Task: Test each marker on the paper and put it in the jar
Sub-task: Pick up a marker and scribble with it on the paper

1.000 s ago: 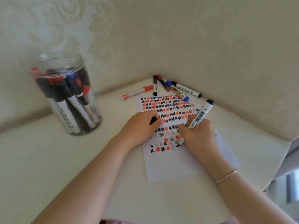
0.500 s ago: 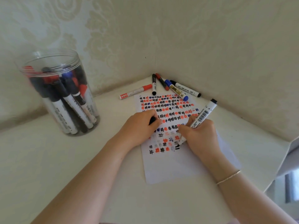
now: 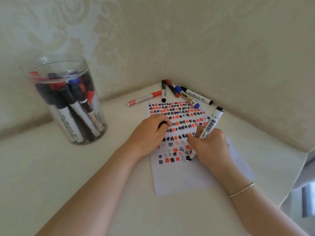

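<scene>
**Marker tip on the sheet, cap in the other fist**

The right hand [image 3: 212, 149] grips a white-barrelled marker with a barcode label and black end [image 3: 210, 126], fingers curled round its lower barrel. The marker leans up and away to the right, and its tip touches the white sheet of paper [image 3: 179, 178] beside a fresh black mark in the lowest row. The left hand [image 3: 150, 133] rests on the paper just to the left, fingers curled round a small black object [image 3: 162, 124], mostly hidden; it looks like a cap, but I cannot tell for sure. The two hands lie close together without touching. A thin bracelet [image 3: 242, 190] circles the right wrist.

The paper is covered in rows of black, red and blue hash marks and lies flat on the pale tabletop [image 3: 51, 167]. Beyond its far edge, five loose markers [image 3: 175, 94] are fanned out in the corner against the patterned wall [image 3: 221, 48]. Well off to the left stands a clear plastic jar [image 3: 66, 99], open-topped and holding many markers upright.
</scene>
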{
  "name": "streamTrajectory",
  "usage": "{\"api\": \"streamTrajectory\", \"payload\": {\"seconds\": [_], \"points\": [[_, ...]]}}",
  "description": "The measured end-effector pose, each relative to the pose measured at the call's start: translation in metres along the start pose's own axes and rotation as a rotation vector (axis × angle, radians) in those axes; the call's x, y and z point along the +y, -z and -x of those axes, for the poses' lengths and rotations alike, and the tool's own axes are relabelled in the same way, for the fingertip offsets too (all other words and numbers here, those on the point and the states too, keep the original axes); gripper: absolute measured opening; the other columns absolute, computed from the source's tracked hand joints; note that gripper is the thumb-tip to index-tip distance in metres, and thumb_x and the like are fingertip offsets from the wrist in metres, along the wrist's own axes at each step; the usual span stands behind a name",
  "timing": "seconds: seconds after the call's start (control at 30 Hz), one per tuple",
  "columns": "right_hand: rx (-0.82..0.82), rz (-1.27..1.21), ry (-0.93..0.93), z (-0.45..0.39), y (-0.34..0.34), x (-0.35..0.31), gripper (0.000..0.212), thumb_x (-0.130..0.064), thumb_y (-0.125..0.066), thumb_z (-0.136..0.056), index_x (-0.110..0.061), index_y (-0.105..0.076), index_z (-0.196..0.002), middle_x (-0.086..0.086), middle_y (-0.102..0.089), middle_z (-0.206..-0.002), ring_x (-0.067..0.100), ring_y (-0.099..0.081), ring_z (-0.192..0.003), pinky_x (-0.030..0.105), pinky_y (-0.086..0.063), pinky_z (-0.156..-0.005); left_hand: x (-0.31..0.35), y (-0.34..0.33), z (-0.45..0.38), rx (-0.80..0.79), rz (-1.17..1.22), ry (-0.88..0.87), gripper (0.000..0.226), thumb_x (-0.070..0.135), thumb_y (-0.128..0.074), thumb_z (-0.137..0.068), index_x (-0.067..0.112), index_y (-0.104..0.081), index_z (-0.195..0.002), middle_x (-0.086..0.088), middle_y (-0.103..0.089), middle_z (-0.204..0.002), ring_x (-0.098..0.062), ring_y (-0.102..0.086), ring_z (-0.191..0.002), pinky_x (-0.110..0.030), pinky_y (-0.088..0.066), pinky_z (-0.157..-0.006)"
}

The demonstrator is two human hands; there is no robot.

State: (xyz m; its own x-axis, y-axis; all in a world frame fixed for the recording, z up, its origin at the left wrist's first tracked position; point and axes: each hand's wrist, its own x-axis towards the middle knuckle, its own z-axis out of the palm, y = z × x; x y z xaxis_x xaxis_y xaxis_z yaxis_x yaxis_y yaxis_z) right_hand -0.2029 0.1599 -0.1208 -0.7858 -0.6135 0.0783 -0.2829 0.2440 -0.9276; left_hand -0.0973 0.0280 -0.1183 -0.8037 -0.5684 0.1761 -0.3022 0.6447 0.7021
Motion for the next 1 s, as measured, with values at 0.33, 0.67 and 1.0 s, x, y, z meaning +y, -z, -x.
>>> {"api": "streamTrajectory", "payload": {"seconds": [0.33, 0.67, 1.0], "points": [[-0.021, -0.717, -0.115, -0.005, 0.016, -0.005, 0.013, -0.006, -0.067, -0.083, -0.003, -0.059, -0.073, 0.007, -0.06, -0.061, 0.02, -0.056, -0.049, 0.025, -0.048, -0.046, 0.005, 0.001, 0.002, -0.067, 0.177, 0.042, 0.022, 0.023, -0.07, -0.085, 0.036, -0.055, -0.094, 0.016, -0.069, -0.101, 0.003, -0.061, -0.093, -0.015, -0.043, -0.076], [-0.053, -0.724, -0.136, -0.005, 0.013, -0.004, 0.007, -0.001, -0.063, -0.085, -0.002, -0.058, -0.08, 0.021, -0.069, -0.073, 0.024, -0.066, -0.054, 0.026, -0.055, -0.05, 0.009, 0.002, 0.004, -0.09, 0.264, 0.012, 0.023, 0.015, -0.071, -0.084, 0.032, -0.057, -0.091, 0.015, -0.07, -0.098, 0.015, -0.058, -0.072, -0.013, -0.04, -0.067], [-0.283, -0.868, -0.066, -0.002, 0.016, -0.004, 0.028, -0.024, -0.056, -0.086, -0.001, -0.072, -0.082, 0.021, -0.072, -0.093, 0.034, -0.07, -0.077, 0.034, -0.058, -0.068, 0.009, 0.01, 0.003, -0.164, 0.582, 0.029, 0.017, 0.005, -0.054, -0.093, 0.016, -0.066, -0.1, 0.003, -0.065, -0.08, -0.011, -0.055, -0.07, -0.018, -0.045, -0.065]]}}
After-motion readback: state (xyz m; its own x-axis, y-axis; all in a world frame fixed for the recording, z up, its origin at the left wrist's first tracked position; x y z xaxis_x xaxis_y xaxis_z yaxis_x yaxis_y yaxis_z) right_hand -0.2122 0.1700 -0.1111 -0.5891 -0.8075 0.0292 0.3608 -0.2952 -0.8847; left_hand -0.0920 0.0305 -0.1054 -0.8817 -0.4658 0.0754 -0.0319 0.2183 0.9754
